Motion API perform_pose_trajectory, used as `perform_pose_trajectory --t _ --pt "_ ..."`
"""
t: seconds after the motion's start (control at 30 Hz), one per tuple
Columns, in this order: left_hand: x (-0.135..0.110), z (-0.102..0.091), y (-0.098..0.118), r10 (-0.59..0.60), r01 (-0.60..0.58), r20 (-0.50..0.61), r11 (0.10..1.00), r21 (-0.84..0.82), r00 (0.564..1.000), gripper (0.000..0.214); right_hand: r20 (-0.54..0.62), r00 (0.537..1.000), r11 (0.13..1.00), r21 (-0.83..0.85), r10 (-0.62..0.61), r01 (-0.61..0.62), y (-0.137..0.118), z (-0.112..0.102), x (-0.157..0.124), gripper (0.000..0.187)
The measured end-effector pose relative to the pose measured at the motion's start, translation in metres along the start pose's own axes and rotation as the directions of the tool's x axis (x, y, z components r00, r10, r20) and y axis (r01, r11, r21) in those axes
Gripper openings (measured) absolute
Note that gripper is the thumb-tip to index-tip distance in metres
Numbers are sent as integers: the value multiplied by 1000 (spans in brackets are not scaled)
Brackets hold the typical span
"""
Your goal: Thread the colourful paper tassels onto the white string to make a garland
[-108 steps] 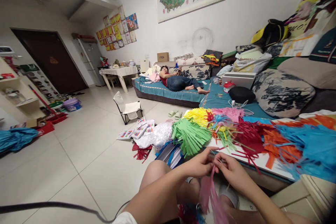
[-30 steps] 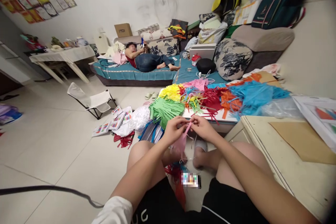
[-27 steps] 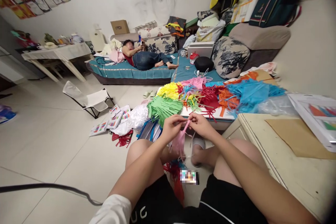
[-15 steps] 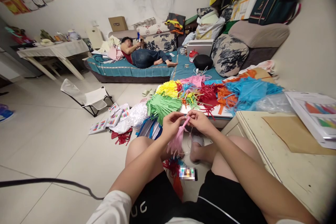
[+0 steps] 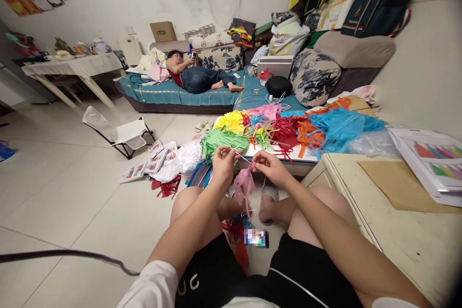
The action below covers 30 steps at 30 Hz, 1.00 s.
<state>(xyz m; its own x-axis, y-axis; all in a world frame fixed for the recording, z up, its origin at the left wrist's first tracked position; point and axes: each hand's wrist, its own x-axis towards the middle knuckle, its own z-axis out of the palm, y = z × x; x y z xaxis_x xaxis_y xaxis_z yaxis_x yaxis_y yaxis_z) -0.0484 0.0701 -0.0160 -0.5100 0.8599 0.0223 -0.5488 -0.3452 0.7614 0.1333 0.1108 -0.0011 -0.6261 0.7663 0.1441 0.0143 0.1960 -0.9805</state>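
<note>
A pink paper tassel [image 5: 243,186] hangs between my knees, its fringe drooping down. My right hand [image 5: 271,167] pinches the tassel's top. My left hand [image 5: 224,162] is pinched on a thin white string [image 5: 242,157] that runs across to the tassel's head. Both hands are held just in front of a low white board [image 5: 306,154] covered with heaps of cut paper fringe: green [image 5: 224,140], yellow [image 5: 231,122], red [image 5: 287,130], orange [image 5: 306,132] and blue [image 5: 342,125]. More red and blue tassels [image 5: 236,228] lie on the floor by my feet.
A cream cabinet top [image 5: 397,221] with brown card and a printed sheet [image 5: 433,159] stands at my right. Booklets [image 5: 151,161], a white plastic bag and a folding chair [image 5: 117,132] lie on the tiled floor. Another person lies on a teal sofa [image 5: 187,98]. A black cable [image 5: 72,255] crosses lower left.
My left hand has pulled away to the left, drawing the string out taut. The pink tassel now hangs from my right hand alone. The view has barely shifted.
</note>
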Motion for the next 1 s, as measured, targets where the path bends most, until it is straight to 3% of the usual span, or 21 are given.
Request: perform_pose_trajectory --t 0.3,0.43,0.7,0.87,1.0 --pt "-2 9 14 24 -20 57 998 -66 998 67 -98 993 958 -284 -69 38 9 11 0 34" --pt "-5 12 18 13 -8 74 998 -66 997 68 -156 973 905 -415 -171 93 16 10 2 24" --pt "6 35 41 71 -63 138 996 -66 988 52 -147 982 946 -318 -115 63 13 12 4 26" --pt "22 70 64 85 -74 257 996 -49 963 48 -160 986 998 -32 -55 51 22 24 2 35" --pt "23 104 90 56 -48 326 998 -33 944 38 8 1000 999 44 -4 3 40 35 -7 41"
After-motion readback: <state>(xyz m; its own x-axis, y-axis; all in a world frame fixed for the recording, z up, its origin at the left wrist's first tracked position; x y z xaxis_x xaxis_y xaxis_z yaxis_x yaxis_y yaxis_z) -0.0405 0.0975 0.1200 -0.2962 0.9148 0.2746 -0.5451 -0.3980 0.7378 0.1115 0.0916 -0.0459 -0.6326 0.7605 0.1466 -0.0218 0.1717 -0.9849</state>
